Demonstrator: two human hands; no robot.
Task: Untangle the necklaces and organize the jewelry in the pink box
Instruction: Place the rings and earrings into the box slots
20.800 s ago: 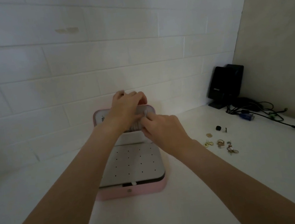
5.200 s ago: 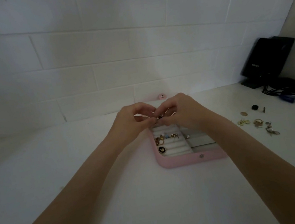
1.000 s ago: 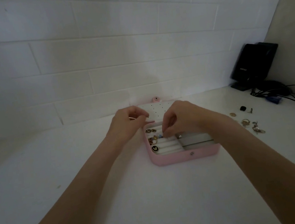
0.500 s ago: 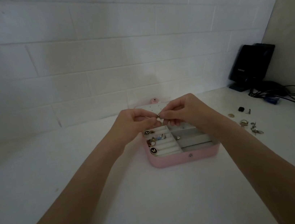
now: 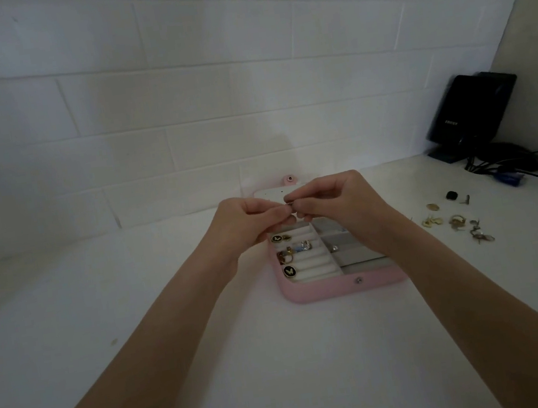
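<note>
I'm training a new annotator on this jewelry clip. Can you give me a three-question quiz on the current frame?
1. True or false: the pink box is open.
2. Where do the loose pieces lie? A) left of the box B) right of the box C) inside the lid
3. What are the left hand and right hand doing?

Key: 1. True. 2. B. 3. Together they pinch a small item above the box; it is too small to identify.
</note>
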